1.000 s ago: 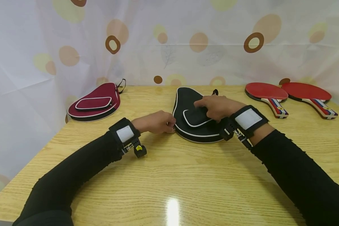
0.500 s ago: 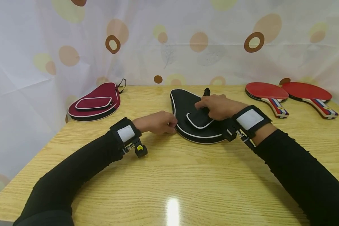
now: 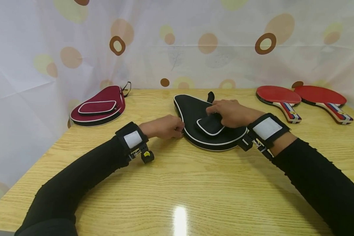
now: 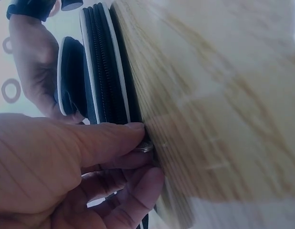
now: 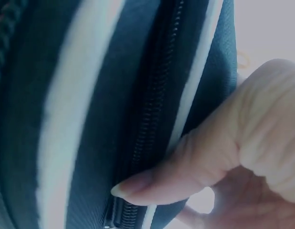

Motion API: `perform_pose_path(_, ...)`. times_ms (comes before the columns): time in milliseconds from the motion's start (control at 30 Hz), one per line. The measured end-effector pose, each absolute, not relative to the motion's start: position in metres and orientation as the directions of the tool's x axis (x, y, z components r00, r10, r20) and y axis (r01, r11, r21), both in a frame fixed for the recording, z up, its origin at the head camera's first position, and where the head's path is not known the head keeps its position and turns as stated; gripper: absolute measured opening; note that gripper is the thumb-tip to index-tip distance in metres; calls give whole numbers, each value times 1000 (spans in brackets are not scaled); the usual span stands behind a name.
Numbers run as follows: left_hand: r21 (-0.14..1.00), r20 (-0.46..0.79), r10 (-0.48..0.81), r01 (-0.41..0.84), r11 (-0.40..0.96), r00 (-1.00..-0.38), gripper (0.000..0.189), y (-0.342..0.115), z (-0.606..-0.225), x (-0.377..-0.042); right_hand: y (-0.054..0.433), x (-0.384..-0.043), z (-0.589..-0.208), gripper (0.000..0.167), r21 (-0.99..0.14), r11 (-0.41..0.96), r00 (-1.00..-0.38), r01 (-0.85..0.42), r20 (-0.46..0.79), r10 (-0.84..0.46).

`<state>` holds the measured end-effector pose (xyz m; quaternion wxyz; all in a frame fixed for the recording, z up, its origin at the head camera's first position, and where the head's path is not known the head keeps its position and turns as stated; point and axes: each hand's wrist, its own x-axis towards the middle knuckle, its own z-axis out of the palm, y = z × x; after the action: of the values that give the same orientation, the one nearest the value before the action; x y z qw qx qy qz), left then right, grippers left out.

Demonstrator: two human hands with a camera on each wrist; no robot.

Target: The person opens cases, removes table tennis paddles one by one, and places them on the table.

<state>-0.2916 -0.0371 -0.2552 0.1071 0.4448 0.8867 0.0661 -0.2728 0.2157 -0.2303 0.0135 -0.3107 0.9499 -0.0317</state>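
"Where's the black case (image 3: 190,109)?"

"Flat on the counter (image 3: 135,196). See, the person's left grip (image 3: 167,127) pinches a metal zip pull (image 4: 146,147) at its edge, and the right grip (image 3: 230,113) clasps the front pocket (image 3: 210,125)."

"Heavy, would you say?"

"Light, I'd guess; padded, a bit springy, liable to skid on that smooth counter. The pocket looks the handiest hold."

"Anything you can't make out?"

"Where the right fingertips land beyond the pocket, and whether anything's inside. The pull's nearly buried, too."
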Motion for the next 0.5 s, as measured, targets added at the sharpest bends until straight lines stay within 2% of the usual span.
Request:
perform_pose_path(167,200,-164,789,763,615,-592,33,-35,-257,-292,215,-261,-226,46,-154,831,-839,-535,-24,-544)
perform_pose_path(233,198,-178,783,758,621,-595,31,-34,-257,-292,212,-254,-223,48,-157,859,-870,-487,-3,-494)
perform_pose_path(333,201,-187,783,757,622,-593,29,-33,-256,-293,203,-242,-220,41,-160,887,-901,-433,69,-428)
perform_pose_path(433,198,-183,789,764,613,-586,28,-34,-255,-294,189,-231,-219,38,-189,909,-928,-371,48,-369)
perform_pose_path(500,196,-183,792,768,610,-583,28,-34,-255,-293,180,-226,-222,47,-198,918,-937,-343,5,-349)
